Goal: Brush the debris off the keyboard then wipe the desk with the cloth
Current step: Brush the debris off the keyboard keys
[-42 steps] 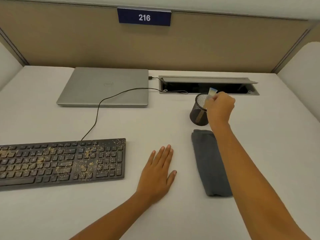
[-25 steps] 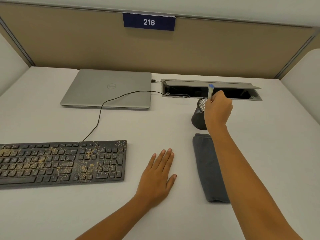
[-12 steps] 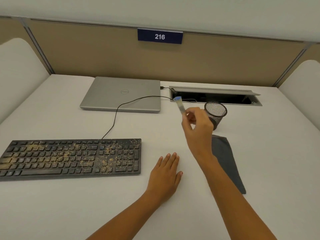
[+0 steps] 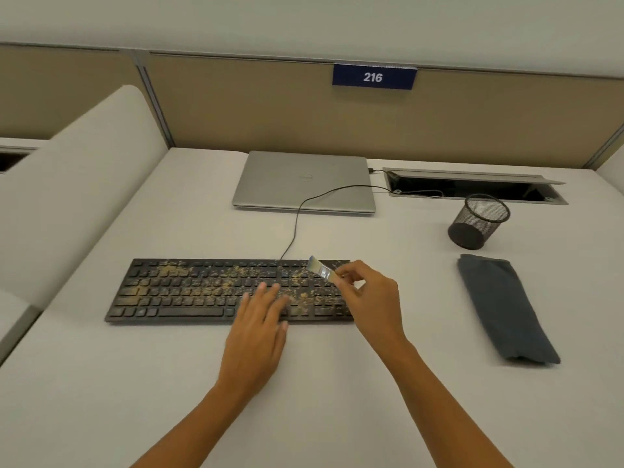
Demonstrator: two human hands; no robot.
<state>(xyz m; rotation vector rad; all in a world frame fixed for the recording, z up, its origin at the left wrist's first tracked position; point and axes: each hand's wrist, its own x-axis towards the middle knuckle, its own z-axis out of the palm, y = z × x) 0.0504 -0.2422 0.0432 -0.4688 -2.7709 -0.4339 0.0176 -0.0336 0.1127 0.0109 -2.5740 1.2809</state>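
Two hands at keyboard [image 4: 189,292] on table [image 4: 101,400]. Left hand [image 4: 260,332] rested on near-right keys, fingers straight, slightly spread. Right hand [image 4: 368,298] pinched small brush [image 4: 320,270] over right end. Tan debris [image 4: 175,268] scattered across keys. Folded cloth [image 4: 503,309] lay right of keyboard, apart.

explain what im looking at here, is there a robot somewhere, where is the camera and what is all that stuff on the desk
There is no robot: these are a person's two bare arms, seen from a wide-angle camera worn on their head, looking forward and down. The left hand lies with straight fingers on the keyboard, a black one sprinkled with tan debris. The right hand pinches a small brush over the keyboard's right part. Further back on the white desk are a closed silver laptop, an open cable hatch and a black mesh cup. A folded dark cloth lies to the right, untouched.
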